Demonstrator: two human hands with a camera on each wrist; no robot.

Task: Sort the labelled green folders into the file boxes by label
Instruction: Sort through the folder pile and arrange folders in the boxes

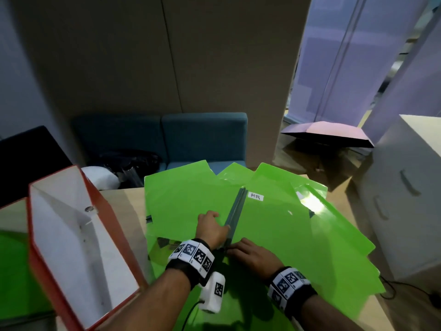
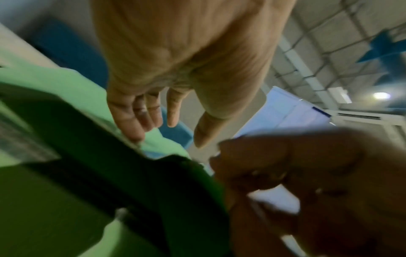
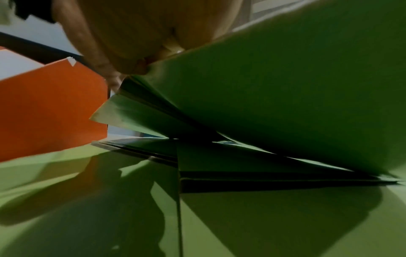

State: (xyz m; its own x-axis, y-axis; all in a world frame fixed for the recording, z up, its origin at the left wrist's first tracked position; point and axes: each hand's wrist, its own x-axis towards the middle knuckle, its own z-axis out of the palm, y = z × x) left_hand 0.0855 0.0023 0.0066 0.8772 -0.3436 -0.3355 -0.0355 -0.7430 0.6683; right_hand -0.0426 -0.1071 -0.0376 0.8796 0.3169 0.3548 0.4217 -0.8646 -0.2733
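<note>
Several green folders lie fanned out on the wooden table point(image 1: 128, 201). The top one, the HR folder point(image 1: 274, 230), has a white label point(image 1: 255, 196) reading "HR" and a grey spine point(image 1: 235, 215). My left hand point(image 1: 210, 226) rests flat on the green folder point(image 1: 181, 199) left of the spine, its fingers point(image 2: 140, 118) straight. My right hand point(image 1: 250, 253) grips the HR folder at the near end of the spine and holds that edge raised point(image 3: 285, 87). An open red file box point(image 1: 71, 235) with a white inside stands at the left.
A white drawer cabinet point(image 1: 405, 199) stands right of the table. A blue sofa point(image 1: 202, 137) with a black bag point(image 1: 128, 161) sits behind it, and an open umbrella point(image 1: 327, 134) lies on the floor. Another green sheet point(image 1: 12, 271) shows left of the red box.
</note>
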